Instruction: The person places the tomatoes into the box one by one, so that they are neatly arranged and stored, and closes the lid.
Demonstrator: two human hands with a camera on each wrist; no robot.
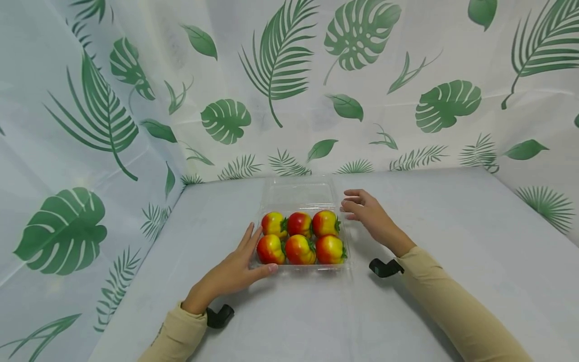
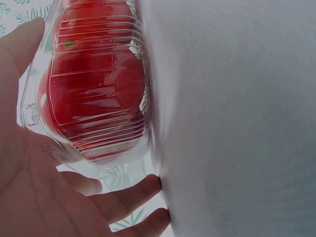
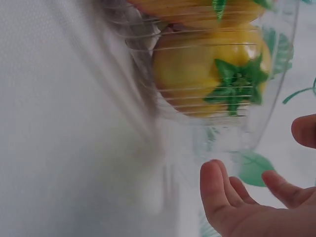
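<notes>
A clear plastic clamshell box lies on the table with its lid folded back flat. Several round red-and-yellow fruits with green leafy caps fill it in two rows. My left hand is spread along the box's left side, its thumb at the near left corner. In the left wrist view, fingertips of the left hand rest on the table beside the ribbed wall. To the right of the box, my right hand hovers with loosely bent fingers and holds nothing. The right wrist view shows its fingertips apart from the box.
A pale grey-white cloth covers the table. White curtains printed with green leaves hang behind it and on both sides. A black strap piece sits at the left wrist, and another black piece at the right.
</notes>
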